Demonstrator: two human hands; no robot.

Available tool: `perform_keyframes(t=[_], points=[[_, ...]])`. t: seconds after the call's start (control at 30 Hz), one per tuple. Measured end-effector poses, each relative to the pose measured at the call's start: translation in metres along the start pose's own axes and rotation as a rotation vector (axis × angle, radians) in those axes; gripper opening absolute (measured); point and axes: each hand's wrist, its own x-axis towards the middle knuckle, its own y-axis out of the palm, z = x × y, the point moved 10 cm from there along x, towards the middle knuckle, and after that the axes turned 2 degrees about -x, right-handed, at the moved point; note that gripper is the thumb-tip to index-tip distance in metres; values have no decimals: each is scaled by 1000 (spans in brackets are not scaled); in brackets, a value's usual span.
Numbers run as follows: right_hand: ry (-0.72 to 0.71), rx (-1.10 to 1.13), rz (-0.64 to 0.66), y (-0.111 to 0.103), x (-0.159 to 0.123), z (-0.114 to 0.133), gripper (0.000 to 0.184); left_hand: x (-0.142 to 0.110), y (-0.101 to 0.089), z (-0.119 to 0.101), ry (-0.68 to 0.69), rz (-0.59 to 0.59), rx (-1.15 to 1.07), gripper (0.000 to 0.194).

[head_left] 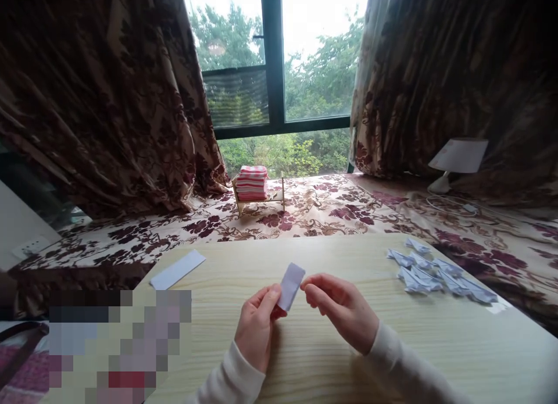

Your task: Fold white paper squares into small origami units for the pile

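A small folded piece of white paper (292,286) is held up above the table by my left hand (258,318), thumb in front and fingers behind it. Just to its right is my right hand (337,305), with thumb and index finger curled close together near the paper's edge; whether they pinch anything is too small to make out. A flat strip of white paper (178,269) lies on the table at the left. Several folded paper pieces (421,273) with pointed ends are heaped at the table's right side.
The pale wooden table (244,258) stands against a ledge with a floral cover (322,212). On that ledge are a small rack (282,203) with folded red-and-white cloths (251,184) and a white lamp (457,157) with its cord. A blurred patch hides the lower left.
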Motion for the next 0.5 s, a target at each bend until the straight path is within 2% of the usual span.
perform_keyframes(t=[0.13,0.5], points=[[15,24,16,1,-5,-10,32,-5,-1,10,-33,29,-14,28],[55,101,30,6,-6,-21,37,-11,7,4,-2,127,82,29]])
